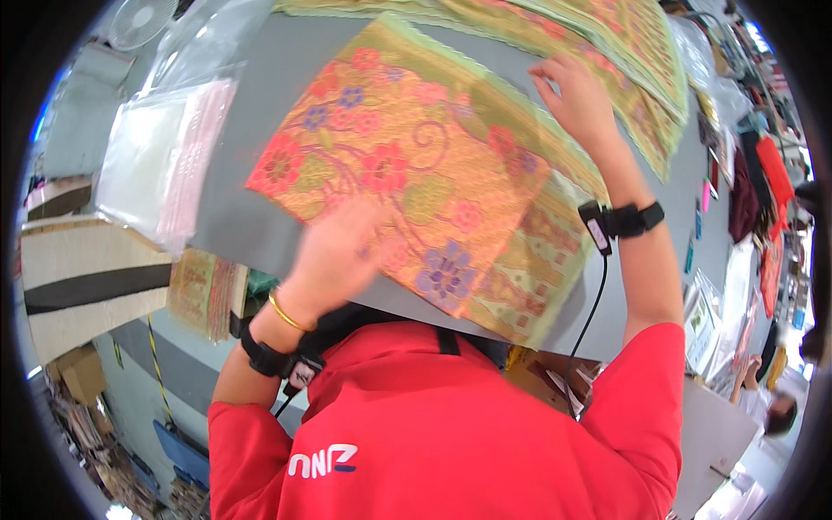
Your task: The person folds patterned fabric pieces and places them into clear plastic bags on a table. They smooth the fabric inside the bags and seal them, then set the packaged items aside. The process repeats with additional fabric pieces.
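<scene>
A folded patterned cloth (416,186), orange with red and purple flowers and green borders, lies across the table in front of me. My left hand (342,247) is over its near left part, blurred by motion; its fingers cannot be made out clearly. Past the cloth's far right border, my right hand (576,97) is raised with loosely bent fingers and the thumb apart. Nothing shows in it. Black straps with small devices circle both wrists, and a gold bangle (290,314) is on the left one.
More patterned cloth (637,52) spreads along the table's far right. Clear plastic bags (156,165) lie at the left, above a stack of folded cloths (201,295). Pens (705,196) and other fabrics are at the right, where another person (771,412) is partly visible.
</scene>
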`<state>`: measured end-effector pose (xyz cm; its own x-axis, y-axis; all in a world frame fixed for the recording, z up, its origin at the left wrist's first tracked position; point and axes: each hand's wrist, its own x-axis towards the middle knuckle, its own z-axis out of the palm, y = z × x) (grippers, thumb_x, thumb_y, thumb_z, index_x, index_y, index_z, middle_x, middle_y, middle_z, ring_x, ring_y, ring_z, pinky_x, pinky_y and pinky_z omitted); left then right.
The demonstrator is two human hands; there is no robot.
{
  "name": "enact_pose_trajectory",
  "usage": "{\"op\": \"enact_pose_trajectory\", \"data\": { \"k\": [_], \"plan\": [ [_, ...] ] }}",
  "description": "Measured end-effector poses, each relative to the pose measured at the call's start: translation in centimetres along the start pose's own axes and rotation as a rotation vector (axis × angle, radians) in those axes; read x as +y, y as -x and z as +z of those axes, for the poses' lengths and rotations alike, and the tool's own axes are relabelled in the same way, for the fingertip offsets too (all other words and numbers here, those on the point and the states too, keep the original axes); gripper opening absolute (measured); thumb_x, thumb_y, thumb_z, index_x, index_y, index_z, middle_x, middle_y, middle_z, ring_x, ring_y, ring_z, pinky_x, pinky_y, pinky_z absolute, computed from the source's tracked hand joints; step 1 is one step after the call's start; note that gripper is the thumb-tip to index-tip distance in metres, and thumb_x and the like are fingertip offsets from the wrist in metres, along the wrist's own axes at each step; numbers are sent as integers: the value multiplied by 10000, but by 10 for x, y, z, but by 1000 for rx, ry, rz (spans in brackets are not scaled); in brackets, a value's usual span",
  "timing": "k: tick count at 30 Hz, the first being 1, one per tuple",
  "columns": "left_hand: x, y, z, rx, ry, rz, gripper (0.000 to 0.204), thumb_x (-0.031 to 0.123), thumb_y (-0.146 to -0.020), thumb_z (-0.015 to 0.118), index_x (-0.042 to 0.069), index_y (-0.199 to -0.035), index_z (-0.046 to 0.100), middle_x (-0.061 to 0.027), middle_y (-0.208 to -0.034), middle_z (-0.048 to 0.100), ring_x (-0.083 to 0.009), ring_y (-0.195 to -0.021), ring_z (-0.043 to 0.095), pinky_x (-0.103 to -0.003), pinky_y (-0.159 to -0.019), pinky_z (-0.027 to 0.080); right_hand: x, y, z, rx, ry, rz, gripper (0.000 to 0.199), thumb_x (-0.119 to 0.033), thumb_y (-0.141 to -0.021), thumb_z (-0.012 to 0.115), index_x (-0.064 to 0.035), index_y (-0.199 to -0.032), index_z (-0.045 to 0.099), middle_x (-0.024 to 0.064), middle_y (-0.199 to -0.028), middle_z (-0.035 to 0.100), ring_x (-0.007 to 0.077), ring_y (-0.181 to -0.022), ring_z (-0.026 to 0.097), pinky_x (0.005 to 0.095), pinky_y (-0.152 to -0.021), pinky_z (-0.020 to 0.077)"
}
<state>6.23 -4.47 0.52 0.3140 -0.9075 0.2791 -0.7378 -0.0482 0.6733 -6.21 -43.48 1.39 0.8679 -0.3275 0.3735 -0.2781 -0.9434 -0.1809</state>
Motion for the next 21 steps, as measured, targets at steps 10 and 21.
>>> {"op": "enact_pose_trajectory", "data": {
  "k": [10, 21],
  "plan": [
    [-154, 16, -95, 184, -242, -523, 262, 232, -910, 831, 59, -920, 634, -16, -911, 582, -159, -845, 574, -321, -732, 498, -66, -208, 174, -186, -502, -719, 237, -183, -882, 758, -66, -1079, 700, 150, -1069, 675, 380, -1009, 646, 490, -886, 521],
    [-87, -19, -172, 412, -135, -5, 152, -71, -949, 698, 16, -963, 573, -80, -1043, 672, -150, -934, 659, -287, -755, 557, -70, -176, 11, -99, -576, -330, 170, 14, -924, 679, -18, -1078, 617, 70, -939, 616, 221, -881, 644, 384, -758, 537]
  ]
}}
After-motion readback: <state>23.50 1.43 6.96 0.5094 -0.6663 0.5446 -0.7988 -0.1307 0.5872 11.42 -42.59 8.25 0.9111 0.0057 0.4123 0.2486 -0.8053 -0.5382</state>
